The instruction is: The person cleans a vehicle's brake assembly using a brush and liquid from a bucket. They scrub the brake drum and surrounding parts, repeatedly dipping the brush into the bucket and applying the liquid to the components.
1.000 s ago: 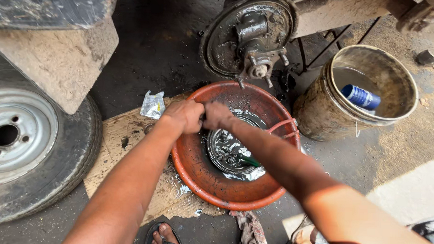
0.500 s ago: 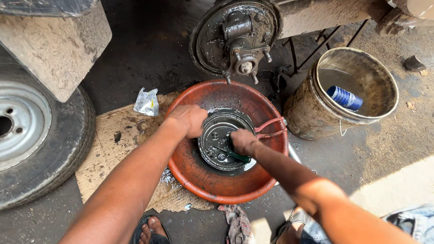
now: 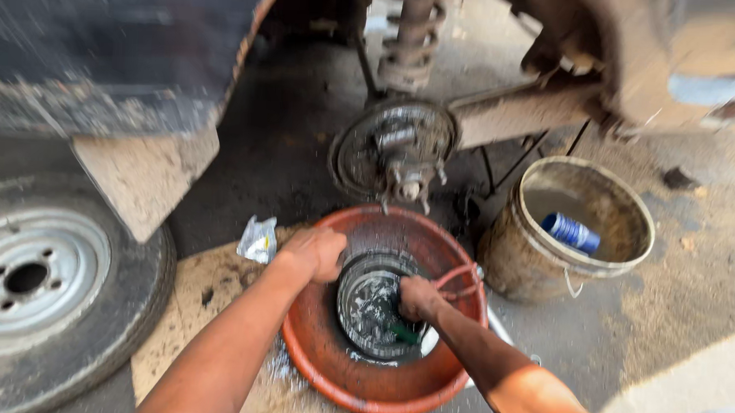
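Brake drum in the wash basin, both hands on it

Brake drum (image 3: pixel 373 312), dark and wet, lies flat in the middle of the orange basin (image 3: pixel 353 385), which sits on the ground near the bare wheel hub (image 3: pixel 395 150). A wheel (image 3: pixel 39 293) lies at the left, a muddy bucket (image 3: pixel 537 261) with a blue bottle (image 3: pixel 572 232) at the right, and a small plastic packet (image 3: pixel 258 239) just left of the basin.

The left hand (image 3: pixel 317 252) curls its fingers over the drum's far-left edge, steadying it. The right hand (image 3: pixel 417 298) is closed on something green, seemingly a brush (image 3: pixel 405 334), down inside the drum; blur hides the exact grip.

To scrub well, I judge the left hand should keep the drum pinned while the right works round the inner wall.

Compared with half a second ago, the view has tilted up, showing the spring above the hub; the hands sit much as before
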